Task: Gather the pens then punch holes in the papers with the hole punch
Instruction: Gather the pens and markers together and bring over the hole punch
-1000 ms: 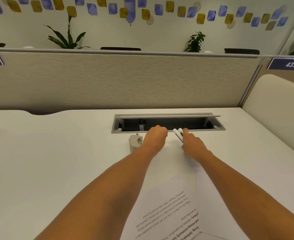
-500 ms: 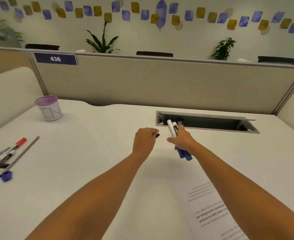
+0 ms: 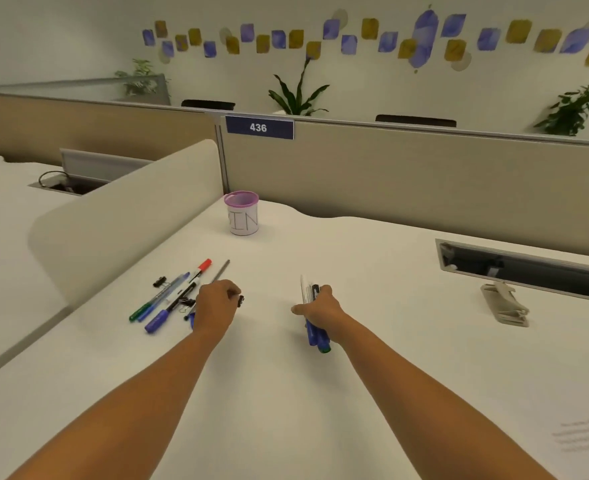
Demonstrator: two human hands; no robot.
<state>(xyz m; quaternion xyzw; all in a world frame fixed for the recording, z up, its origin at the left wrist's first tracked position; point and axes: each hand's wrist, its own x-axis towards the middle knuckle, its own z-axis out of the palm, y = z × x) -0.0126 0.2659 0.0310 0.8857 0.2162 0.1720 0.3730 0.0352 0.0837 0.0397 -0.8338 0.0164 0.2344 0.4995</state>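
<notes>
My right hand (image 3: 320, 311) grips a bundle of markers (image 3: 309, 292), white barrels sticking up, blue and green caps (image 3: 319, 341) poking out below. My left hand (image 3: 215, 304) is curled and pinches a small black binder clip (image 3: 241, 301) at its fingertips. Just left of it lies a loose pile of pens (image 3: 168, 299) on the white desk: a red-capped marker (image 3: 203, 265), blue and green pens, a grey pencil (image 3: 221, 270), and black binder clips. The grey hole punch (image 3: 504, 304) lies at the right. A printed paper (image 3: 584, 436) shows at the lower right edge.
A purple-rimmed cup (image 3: 242, 213) labelled BIN stands at the back of the desk. An open cable tray (image 3: 525, 266) is sunk into the desk behind the hole punch. A cream side divider (image 3: 130, 209) bounds the left, a beige partition (image 3: 424, 174) the back.
The view has swung left. Both hands moved left across the desk from the cable tray toward the pile of pens, the right carrying the markers, the left carrying the clip.
</notes>
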